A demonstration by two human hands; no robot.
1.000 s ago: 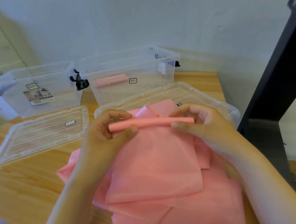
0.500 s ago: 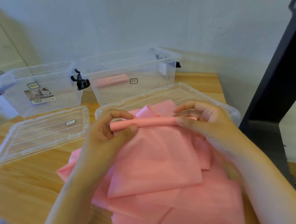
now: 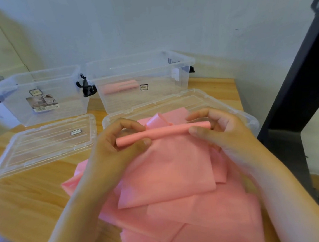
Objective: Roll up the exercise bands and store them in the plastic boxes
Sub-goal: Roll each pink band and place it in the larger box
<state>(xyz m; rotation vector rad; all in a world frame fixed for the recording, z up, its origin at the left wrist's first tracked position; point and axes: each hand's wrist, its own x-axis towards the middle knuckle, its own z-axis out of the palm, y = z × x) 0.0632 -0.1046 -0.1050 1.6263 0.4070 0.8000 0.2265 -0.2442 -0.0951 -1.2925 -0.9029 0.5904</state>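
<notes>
A pink exercise band [image 3: 167,169] hangs from a thin rolled tube [image 3: 167,132] at its top edge. My left hand [image 3: 117,147] pinches the tube's left end between thumb and fingers. My right hand [image 3: 217,134] pinches its right end. More loose pink bands [image 3: 207,220] lie piled underneath on the wooden table [image 3: 29,203]. Behind stand two clear plastic boxes: the left box [image 3: 41,96] holds no bands, the right box [image 3: 143,84] holds rolled pink bands [image 3: 120,86].
A clear lid [image 3: 42,144] lies flat at the left in front of the left box. A second lid [image 3: 191,102] lies under the pile's far edge. A dark post [image 3: 305,74] stands at the table's right side. A wall is close behind the boxes.
The rolled tube has grown a little thicker as both hands turn it, and the hanging sheet has risen slightly. The tube's left end now tilts lower.
</notes>
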